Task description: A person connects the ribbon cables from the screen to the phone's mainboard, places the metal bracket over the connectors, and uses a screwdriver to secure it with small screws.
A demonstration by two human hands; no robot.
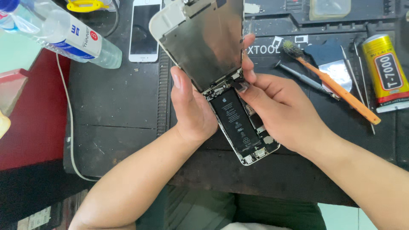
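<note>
Both hands are close together over the dark work mat (115,102), busy with an opened phone (245,132). The left hand (194,110) cups the phone's body from its own side, thumb pointing up along the edge. The phone's back half lies open-face up between the two palms, its black battery (236,121) plainly showing. The screen panel (204,40) is swung up and away from the body, standing tilted above the hands, its metal back turned toward the camera. The right hand (277,106) steadies that panel with a fingertip on its edge while the thumb and another finger press in at the hinge end, where panel and body meet. Whether they pinch a small part there I cannot tell; the fingers hide the spot.

Just beyond the left hand lies a second phone (144,30), white, face up. Farther out on that side a clear plastic bottle (64,36) rests on its side. To the outside of the right hand lie an orange-handled brush (336,87), a thin dark screwdriver (298,76) touching nothing else, and a yellow glue tube (385,72) at the far edge. A white cable (68,127) trails down the mat's edge, well apart from the left wrist.
</note>
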